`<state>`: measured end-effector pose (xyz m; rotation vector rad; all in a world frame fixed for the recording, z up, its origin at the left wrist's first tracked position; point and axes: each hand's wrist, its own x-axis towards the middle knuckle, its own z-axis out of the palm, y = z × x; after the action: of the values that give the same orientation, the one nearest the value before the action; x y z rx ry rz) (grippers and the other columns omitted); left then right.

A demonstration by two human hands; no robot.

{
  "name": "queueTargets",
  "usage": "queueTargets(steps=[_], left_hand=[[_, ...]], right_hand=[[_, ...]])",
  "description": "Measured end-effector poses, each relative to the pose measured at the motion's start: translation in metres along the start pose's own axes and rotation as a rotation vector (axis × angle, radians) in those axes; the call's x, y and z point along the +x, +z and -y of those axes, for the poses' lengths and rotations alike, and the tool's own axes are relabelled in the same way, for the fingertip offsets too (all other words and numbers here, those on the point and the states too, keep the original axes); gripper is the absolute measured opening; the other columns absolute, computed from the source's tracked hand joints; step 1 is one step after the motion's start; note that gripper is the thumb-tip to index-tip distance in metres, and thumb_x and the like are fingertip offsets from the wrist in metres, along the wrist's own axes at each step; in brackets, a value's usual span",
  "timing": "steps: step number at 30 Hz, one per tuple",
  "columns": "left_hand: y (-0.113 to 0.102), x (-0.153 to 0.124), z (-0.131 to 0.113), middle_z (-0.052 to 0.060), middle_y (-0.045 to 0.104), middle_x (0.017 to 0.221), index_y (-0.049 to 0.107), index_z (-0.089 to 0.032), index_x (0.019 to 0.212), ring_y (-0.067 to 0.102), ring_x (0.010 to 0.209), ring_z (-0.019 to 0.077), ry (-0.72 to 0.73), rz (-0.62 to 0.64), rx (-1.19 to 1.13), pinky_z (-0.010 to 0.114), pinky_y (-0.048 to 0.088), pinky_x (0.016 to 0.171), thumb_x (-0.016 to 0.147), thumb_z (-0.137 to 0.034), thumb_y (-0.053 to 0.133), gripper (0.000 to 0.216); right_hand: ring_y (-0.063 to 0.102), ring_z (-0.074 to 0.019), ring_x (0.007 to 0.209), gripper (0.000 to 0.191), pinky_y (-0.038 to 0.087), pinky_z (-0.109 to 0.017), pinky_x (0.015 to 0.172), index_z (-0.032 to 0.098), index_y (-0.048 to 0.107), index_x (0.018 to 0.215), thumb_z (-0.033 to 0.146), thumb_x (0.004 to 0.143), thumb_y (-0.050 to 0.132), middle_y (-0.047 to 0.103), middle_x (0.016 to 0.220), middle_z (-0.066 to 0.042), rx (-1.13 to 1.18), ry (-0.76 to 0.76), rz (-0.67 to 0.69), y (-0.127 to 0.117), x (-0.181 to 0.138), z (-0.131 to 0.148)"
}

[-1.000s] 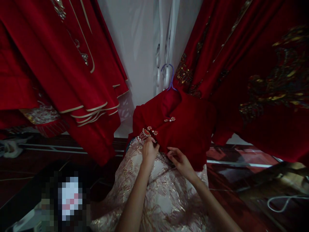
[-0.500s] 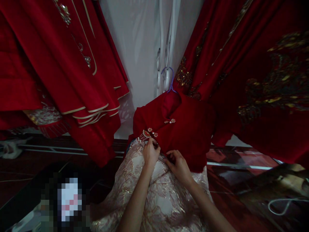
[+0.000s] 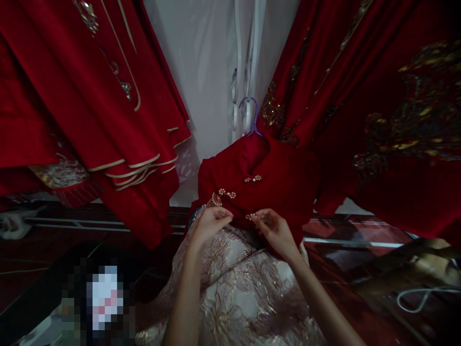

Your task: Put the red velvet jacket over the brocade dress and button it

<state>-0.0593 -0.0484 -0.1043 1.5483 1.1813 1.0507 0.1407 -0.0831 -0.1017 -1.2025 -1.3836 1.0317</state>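
Observation:
A red jacket hangs on a purple hanger over a pale embroidered skirt. It has pearl clasps and a fan-shaped tasselled ornament on its front. My left hand pinches the jacket's lower front edge just below the ornament. My right hand pinches the same edge a little to the right, fingertips holding a small clasp. The two hands are close together, a short gap between them.
Red gold-trimmed garments hang on the left. Dark red gold-embroidered robes hang on the right. A white wall shows between them. A white cable lies on the dark floor at the right.
Both hands have shifted a little up the jacket's lower edge. The right hand's fingers have uncurled into a pinch at the hem, and the left hand has turned outward.

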Motion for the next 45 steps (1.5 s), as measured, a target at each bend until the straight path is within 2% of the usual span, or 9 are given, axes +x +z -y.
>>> queueTargets(steps=[3,11,17,20,28,33,39,41,45], left_hand=[[-0.005,-0.005,-0.014,0.005,0.070,0.080,0.067,-0.014,0.080,0.064,0.072,0.0128,0.002,0.084,-0.134,0.025,0.051,0.072,0.069,-0.019,0.060,0.014],[0.004,-0.003,-0.013,0.008,0.071,0.088,0.067,-0.013,0.089,0.066,0.081,0.0150,-0.022,0.043,-0.264,0.030,0.051,0.082,0.068,-0.026,0.068,0.025],[0.013,-0.001,-0.014,0.009,0.072,0.084,0.068,-0.011,0.084,0.067,0.078,0.0167,-0.016,-0.084,-0.212,0.031,0.052,0.079,0.064,-0.026,0.072,0.026],[0.014,-0.002,-0.016,0.010,0.072,0.085,0.070,-0.010,0.084,0.067,0.078,0.0176,-0.032,-0.088,-0.196,0.032,0.052,0.079,0.064,-0.025,0.071,0.025],[0.014,-0.004,-0.015,0.009,0.072,0.085,0.071,-0.012,0.084,0.068,0.079,0.0180,-0.032,-0.013,-0.216,0.032,0.052,0.081,0.066,-0.028,0.070,0.024],[0.018,-0.002,-0.008,0.008,0.072,0.080,0.071,-0.011,0.081,0.068,0.074,0.0176,-0.047,-0.046,-0.240,0.031,0.053,0.077,0.065,-0.026,0.069,0.022],[0.021,0.004,0.009,0.008,0.072,0.074,0.069,-0.011,0.072,0.066,0.069,0.0161,-0.103,-0.071,-0.075,0.028,0.052,0.071,0.062,-0.016,0.065,0.012],[0.021,0.004,0.015,0.008,0.072,0.075,0.070,-0.012,0.073,0.066,0.069,0.0160,-0.123,-0.049,0.001,0.028,0.051,0.070,0.064,-0.016,0.062,0.013],[0.024,0.002,0.026,0.007,0.071,0.079,0.071,-0.015,0.078,0.064,0.072,0.0168,-0.121,0.088,0.155,0.028,0.050,0.071,0.067,-0.022,0.063,0.016]], right_hand=[[0.061,-0.0132,0.063,0.031,0.049,-0.023,0.051,0.017,0.054,0.088,0.044,0.075,0.062,0.066,0.079,-0.006,0.034,-0.022,-0.005,0.011,0.002,0.016],[0.064,-0.0145,0.069,0.029,0.054,-0.024,0.058,0.016,0.055,0.090,0.043,0.079,0.058,0.066,0.082,-0.007,-0.078,-0.118,-0.083,0.034,0.008,0.007],[0.064,-0.0139,0.070,0.026,0.053,-0.024,0.060,0.017,0.056,0.088,0.042,0.081,0.056,0.066,0.082,-0.006,-0.131,-0.196,-0.199,0.041,0.004,0.011],[0.063,-0.0134,0.068,0.026,0.053,-0.023,0.059,0.017,0.056,0.087,0.043,0.081,0.056,0.066,0.079,-0.005,-0.155,-0.199,-0.233,0.042,0.005,0.011],[0.063,-0.0145,0.069,0.027,0.054,-0.025,0.058,0.017,0.056,0.085,0.044,0.082,0.054,0.065,0.079,-0.006,-0.192,-0.203,-0.193,0.034,0.006,0.006],[0.065,-0.0158,0.071,0.026,0.055,-0.026,0.059,0.018,0.056,0.086,0.043,0.081,0.054,0.067,0.082,-0.006,-0.171,-0.185,-0.166,0.034,0.009,0.003],[0.067,-0.0171,0.085,0.024,0.055,-0.031,0.076,0.020,0.062,0.101,0.030,0.081,0.053,0.069,0.100,-0.005,-0.259,-0.125,0.051,0.005,0.002,-0.015],[0.067,-0.0187,0.086,0.027,0.054,-0.033,0.078,0.020,0.063,0.104,0.028,0.079,0.054,0.068,0.104,-0.006,-0.346,-0.074,0.025,-0.011,-0.001,-0.024],[0.067,-0.0206,0.085,0.021,0.052,-0.035,0.079,0.021,0.066,0.094,0.026,0.080,0.050,0.070,0.093,-0.006,-0.475,-0.042,0.021,-0.030,-0.002,-0.042]])
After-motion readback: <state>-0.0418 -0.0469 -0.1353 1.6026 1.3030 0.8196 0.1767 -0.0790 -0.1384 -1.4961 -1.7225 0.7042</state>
